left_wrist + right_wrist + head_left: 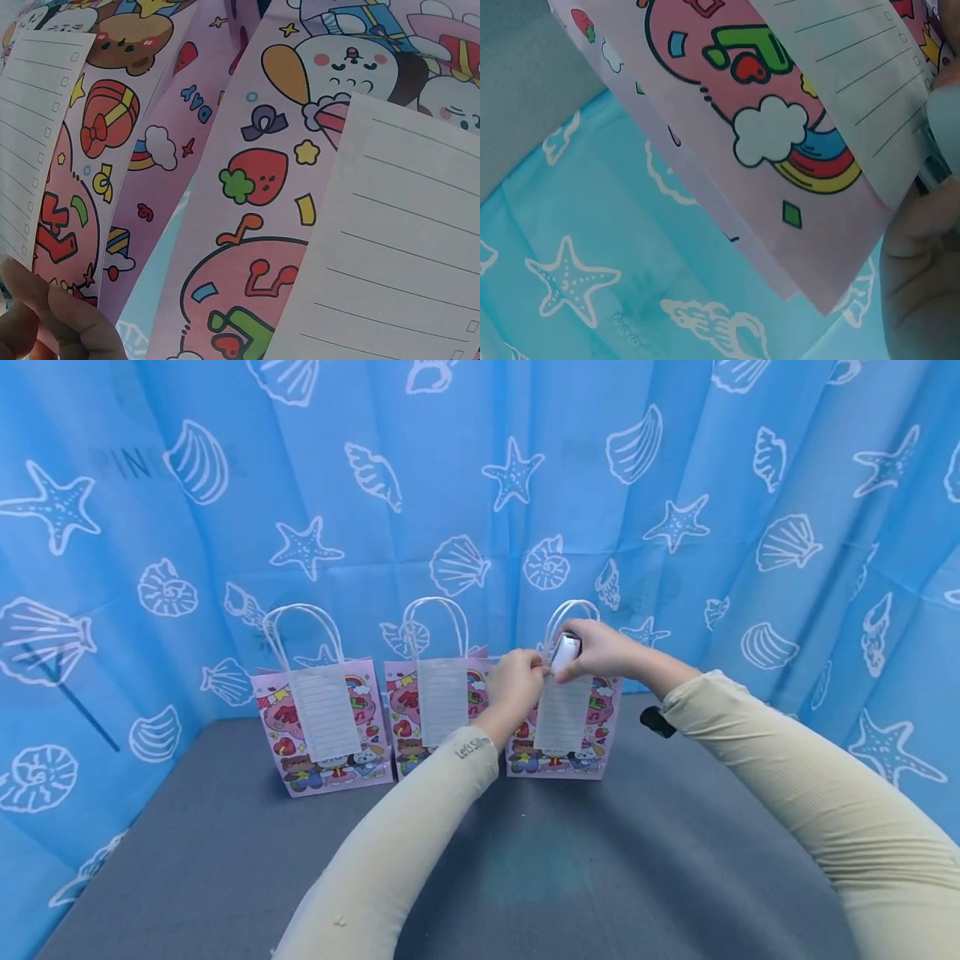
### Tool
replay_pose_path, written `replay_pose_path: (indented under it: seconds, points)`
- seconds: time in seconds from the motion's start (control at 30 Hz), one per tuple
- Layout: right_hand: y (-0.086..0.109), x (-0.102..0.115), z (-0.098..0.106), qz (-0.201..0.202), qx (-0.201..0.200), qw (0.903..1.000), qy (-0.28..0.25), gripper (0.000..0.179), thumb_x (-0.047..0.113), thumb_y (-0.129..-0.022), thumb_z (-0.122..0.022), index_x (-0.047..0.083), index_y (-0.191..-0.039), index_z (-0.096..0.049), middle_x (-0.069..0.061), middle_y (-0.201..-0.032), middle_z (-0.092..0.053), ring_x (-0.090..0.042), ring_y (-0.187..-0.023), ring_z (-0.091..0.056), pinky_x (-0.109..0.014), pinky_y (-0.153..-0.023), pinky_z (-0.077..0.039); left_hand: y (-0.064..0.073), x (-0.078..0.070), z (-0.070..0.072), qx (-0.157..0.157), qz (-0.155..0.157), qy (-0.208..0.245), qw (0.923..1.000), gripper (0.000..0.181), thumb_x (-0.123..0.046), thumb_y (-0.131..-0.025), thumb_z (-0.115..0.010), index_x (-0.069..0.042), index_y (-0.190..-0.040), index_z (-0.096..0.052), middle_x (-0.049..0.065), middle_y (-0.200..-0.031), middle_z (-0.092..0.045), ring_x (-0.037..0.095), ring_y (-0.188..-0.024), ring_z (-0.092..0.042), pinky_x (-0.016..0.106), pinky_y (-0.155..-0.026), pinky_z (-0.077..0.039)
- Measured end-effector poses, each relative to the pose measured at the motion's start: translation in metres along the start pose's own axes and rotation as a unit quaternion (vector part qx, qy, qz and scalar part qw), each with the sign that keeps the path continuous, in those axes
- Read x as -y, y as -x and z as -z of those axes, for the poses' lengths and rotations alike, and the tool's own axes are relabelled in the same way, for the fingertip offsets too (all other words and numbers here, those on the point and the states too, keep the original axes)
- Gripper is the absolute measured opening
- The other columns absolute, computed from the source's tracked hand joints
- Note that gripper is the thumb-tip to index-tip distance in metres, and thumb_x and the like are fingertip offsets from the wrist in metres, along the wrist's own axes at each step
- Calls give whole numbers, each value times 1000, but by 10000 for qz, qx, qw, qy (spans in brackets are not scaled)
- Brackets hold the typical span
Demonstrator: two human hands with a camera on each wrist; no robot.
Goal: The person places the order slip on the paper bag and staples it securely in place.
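Observation:
My right hand [606,650] grips a small white stapler [566,652] at the top edge of the right-hand pink gift bag [522,766]. A white lined checklist sheet [558,718] lies flat against the front of that bag. My left hand [516,683] pinches the sheet and the bag's top edge close beside the stapler. In the left wrist view the thumb and fingers [64,322] hold the sheet's corner. The right wrist view catches the stapler's metal end [934,166] over the edge of the sheet [862,82]; most of its body is cut off.
Two more pink cartoon gift bags, one at the left [300,777] and one in the middle [401,727], stand upright with white cord handles, each with a lined sheet on its front. All stand on a grey tabletop [225,868] before a blue seashell curtain [465,485].

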State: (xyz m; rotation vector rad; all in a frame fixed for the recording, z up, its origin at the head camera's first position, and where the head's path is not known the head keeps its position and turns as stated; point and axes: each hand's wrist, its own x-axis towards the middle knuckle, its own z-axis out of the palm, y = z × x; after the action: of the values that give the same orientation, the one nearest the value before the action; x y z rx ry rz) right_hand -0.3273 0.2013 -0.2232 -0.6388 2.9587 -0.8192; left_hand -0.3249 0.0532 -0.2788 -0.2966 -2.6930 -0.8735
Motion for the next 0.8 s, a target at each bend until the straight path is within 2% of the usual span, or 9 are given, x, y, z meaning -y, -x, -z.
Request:
replay_pose_path:
  seconds: [0.2,0.5,0.67,0.8]
  points:
    - [1,2,3,-117,-55,9999,-79,49,9,-81,-78,-5,-120,-50,-23,-108,-57,-34,-93,-60,-43,-75,-53,1,-2,1,21,48,-5,10000,15,-27,-95,-65,-18,-101,-75,-3,-88,-70,10,-67,-58,23,-54,-42]
    - [4,-3,8,108,297,9982,504,51,5,-80,-79,-3,-122,-50,-22,-107,-59,-34,-91,-60,-42,-70,-54,2,-4,3,2,69,-171,9998,16,-28,-95,-64,-20,-103,-74,-3,-90,-71,12,-68,-59,24,-55,-42]
    - [4,-2,2,77,209,9989,410,53,5,-80,-79,-4,-123,-50,-22,-105,-59,-31,-85,-60,-38,-61,-52,3,-4,3,24,35,-168,9998,14,-27,-96,-64,-19,-101,-74,-3,-87,-70,12,-66,-57,24,-54,-41]
    - [2,-2,-4,51,78,9997,239,50,5,-79,-78,-5,-119,-52,-23,-106,-59,-33,-88,-61,-40,-68,-54,3,-3,2,2,71,-81,9999,15,-26,-94,-65,-18,-103,-74,-2,-89,-71,12,-67,-57,23,-54,-41]
